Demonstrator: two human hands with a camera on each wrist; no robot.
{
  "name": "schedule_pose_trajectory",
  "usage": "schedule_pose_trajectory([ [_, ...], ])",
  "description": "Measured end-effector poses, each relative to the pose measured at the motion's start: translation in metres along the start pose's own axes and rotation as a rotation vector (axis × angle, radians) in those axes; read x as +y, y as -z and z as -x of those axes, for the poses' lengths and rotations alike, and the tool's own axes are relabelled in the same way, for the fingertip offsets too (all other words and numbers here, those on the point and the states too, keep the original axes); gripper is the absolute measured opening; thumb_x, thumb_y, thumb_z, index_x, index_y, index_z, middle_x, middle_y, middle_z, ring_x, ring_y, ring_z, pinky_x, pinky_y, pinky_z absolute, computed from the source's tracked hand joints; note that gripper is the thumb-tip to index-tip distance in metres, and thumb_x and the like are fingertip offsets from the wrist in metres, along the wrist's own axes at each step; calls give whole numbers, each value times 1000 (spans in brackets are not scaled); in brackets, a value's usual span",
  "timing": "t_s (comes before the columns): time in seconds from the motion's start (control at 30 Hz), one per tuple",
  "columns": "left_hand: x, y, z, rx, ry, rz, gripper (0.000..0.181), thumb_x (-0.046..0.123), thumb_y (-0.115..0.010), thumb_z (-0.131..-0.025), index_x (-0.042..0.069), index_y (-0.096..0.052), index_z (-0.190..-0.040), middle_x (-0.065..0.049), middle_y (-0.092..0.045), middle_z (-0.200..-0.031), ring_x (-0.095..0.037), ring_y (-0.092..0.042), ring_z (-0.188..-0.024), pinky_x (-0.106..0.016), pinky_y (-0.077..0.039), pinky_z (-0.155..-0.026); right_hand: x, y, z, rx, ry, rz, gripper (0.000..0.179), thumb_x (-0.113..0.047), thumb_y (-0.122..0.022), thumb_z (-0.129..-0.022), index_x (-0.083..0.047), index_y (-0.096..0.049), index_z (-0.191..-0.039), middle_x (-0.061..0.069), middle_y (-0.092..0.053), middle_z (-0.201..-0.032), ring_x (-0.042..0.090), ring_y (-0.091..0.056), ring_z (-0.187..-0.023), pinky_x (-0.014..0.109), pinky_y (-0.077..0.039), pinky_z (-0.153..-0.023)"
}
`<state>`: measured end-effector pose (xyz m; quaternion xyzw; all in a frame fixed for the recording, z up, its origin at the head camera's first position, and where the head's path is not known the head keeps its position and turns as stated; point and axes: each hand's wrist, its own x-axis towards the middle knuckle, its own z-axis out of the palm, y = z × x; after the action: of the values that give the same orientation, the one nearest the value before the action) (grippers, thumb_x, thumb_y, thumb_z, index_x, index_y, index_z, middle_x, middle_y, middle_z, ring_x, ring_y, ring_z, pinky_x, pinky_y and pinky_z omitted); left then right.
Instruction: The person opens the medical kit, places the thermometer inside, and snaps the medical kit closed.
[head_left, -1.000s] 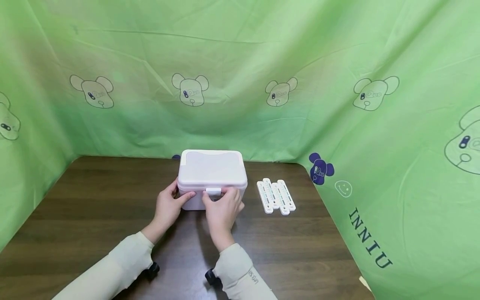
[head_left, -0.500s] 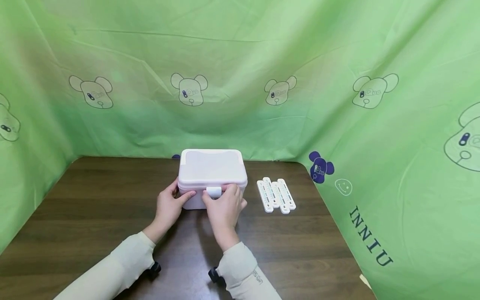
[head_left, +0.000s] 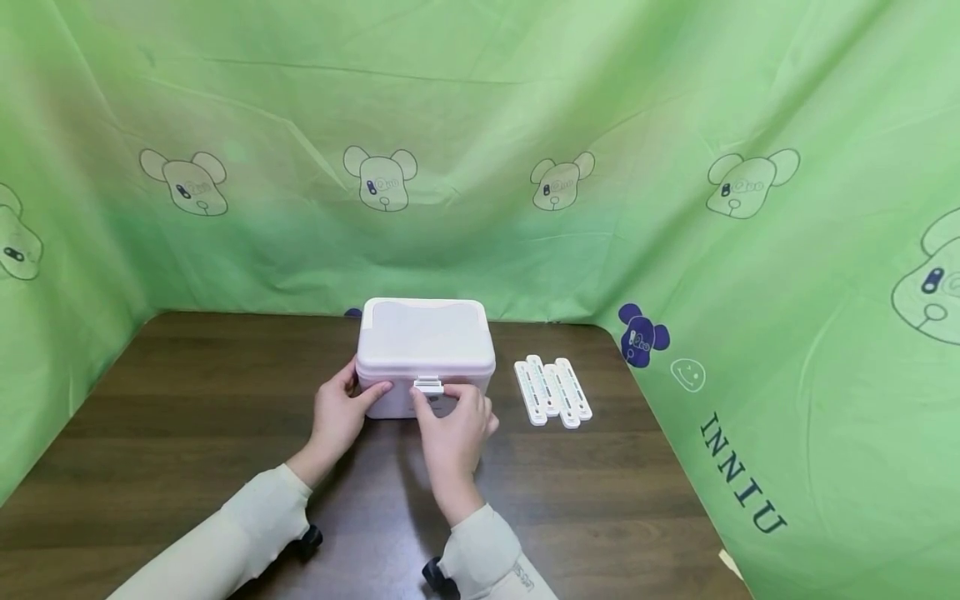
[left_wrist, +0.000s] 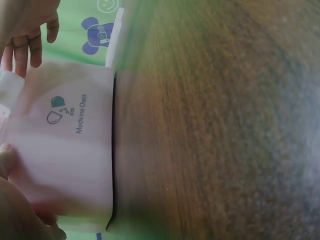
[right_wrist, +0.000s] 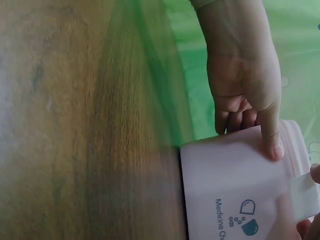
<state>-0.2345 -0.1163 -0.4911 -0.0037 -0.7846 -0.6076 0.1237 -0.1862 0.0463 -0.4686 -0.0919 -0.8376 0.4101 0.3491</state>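
A pale pink medicine box [head_left: 427, 337] with a closed lid stands on the table; its front, in the left wrist view, reads "Medicine Chest" beside a capsule print. My left hand [head_left: 337, 412] grips its left side, thumb on the front just under the lid seam and fingers round the side. At the front middle, my right hand [head_left: 453, 429] pinches the white latch [head_left: 428, 387] between thumb and index finger. That latch [right_wrist: 304, 197] is tilted out from the box front in the right wrist view. My other right fingers are off the box.
Several slim white strips [head_left: 530, 393] with small coloured marks lie side by side to the right of the box. The brown wooden table [head_left: 225, 400] meets a green printed curtain [head_left: 480, 250] at the back and sides.
The latch has swung outward under my right hand, which has shifted slightly down and to the right. My left hand and the box have stayed in place.
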Motion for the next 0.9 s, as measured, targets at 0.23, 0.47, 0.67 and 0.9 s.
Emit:
schedule_pose_trajectory([
  [0.23, 0, 1, 1, 10, -10, 27, 79, 33, -88, -82, 3, -54, -147, -15, -63, -140, -25, -58, -132, -43, -51, -107, 6, 3, 0, -65, -97, -130, 38, -31, -95, -71, -11, -70, -92, 8, -70, -92, 34, -61, -97, 47, -35, -93],
  [0.47, 0, 4, 1, 10, -15, 18, 79, 34, -88, -82, 3, -55, -147, -14, -64, -139, -25, -59, -132, -42, -51, -107, 23, 7, -9, -121, -9, -235, 20, -14, -93, -72, -10, -78, -84, -1, -77, -89, 22, -67, -93, 42, -49, -87],
  [0.67, 2, 4, 1, -15, 2, 3, 80, 35, -88, -82, 4, -55, -147, -15, -62, -141, -26, -57, -134, -44, -50, -109, 39, 14, -17, -215, 127, -186, 11, -11, -90, -76, -12, -81, -82, -7, -78, -95, 17, -67, -96, 39, -44, -89],
  [0.9, 4, 10, -1, -56, -3, -39, 72, 29, -86, -85, 2, -57, -144, -18, -63, -139, -30, -58, -134, -47, -48, -111, 54, 29, -36, -382, 337, -105, 13, -15, -87, -81, -11, -80, -91, 0, -76, -104, 21, -64, -102, 42, -44, -93],
])
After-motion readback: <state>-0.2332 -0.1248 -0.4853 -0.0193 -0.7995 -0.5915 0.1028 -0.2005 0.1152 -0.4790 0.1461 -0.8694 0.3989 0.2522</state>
